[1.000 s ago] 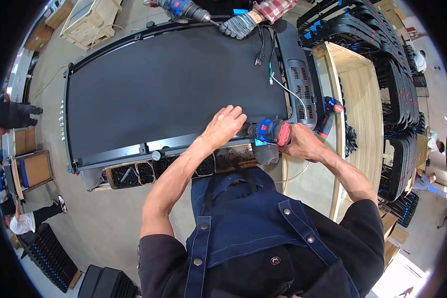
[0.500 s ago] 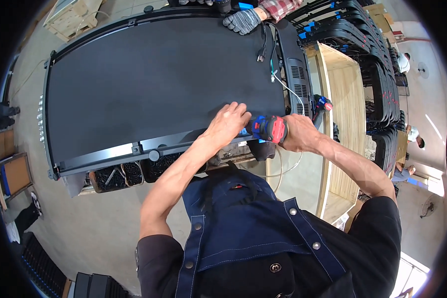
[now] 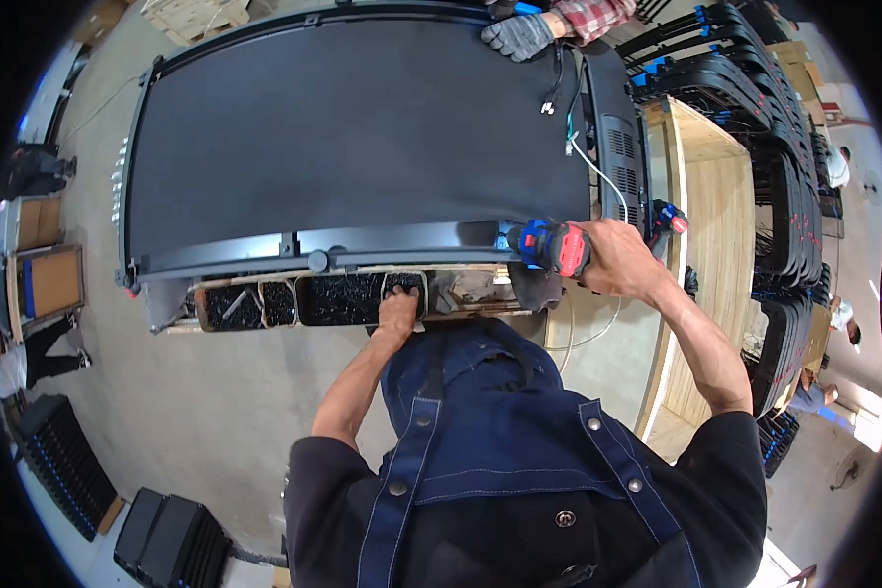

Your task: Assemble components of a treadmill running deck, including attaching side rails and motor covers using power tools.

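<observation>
In my right hand [image 3: 622,257] is a red, blue and black cordless power driver [image 3: 557,248], its front end at the near rail [image 3: 392,238] of a treadmill. The treadmill's wide black belt [image 3: 353,127] lies flat in front of me. My left hand [image 3: 399,312] reaches into a small bin [image 3: 424,294] of black hardware below the rail. Its fingers are bent down among the pieces, and what they grip is too small to make out. More bins of dark small parts [image 3: 339,297] stand in a row to its left.
A co-worker's gloved hand [image 3: 519,37] rests on the belt's far right corner, near loose cables [image 3: 549,96]. Another power driver [image 3: 668,218] sits right of the treadmill. Beyond it stand a wooden crate [image 3: 715,176] and stacked black frames [image 3: 784,186]. A white cable [image 3: 608,173] hangs over the motor end.
My left hand has left the rail beside the driver and moved down and left into the hardware bin. My right hand still holds the driver at the rail. The whole view has shifted slightly.
</observation>
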### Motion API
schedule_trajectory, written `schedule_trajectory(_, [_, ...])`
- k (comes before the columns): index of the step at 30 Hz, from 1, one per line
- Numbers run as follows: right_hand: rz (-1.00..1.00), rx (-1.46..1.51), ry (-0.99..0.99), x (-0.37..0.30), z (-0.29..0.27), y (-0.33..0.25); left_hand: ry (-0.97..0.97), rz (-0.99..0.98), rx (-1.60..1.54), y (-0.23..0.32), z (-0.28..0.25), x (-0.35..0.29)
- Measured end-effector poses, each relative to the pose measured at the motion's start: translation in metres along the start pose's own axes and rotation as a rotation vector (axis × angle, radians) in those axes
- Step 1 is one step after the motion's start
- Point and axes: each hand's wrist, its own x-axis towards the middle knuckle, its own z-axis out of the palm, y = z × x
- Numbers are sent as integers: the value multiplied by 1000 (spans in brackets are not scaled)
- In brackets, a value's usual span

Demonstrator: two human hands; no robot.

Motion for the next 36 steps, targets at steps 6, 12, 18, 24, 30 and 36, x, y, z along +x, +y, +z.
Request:
schedule_trajectory(6, [-9,190,203,-55,13,7,-39,47,37,-7,7,-3])
schedule_trajectory(12, [166,528,202,-94,77,32,-21,32,83,-2,0,-4])
schedule_trajectory(18, [275,669,151,-109,111,26,-117,40,-152,-15,-21,-1])
schedule_trajectory(24, [139,723,51,-95,125,21,-1,-204,-573,-16,-38,-20])
schedule_trajectory(30, [93,872,-22,-73,130,5,-104,-91,-1634,18,-92,-58])
schedule_trajectory(36, [6,951,-21,-65,129,-3,-84,112,-1768,50,-147,-88])
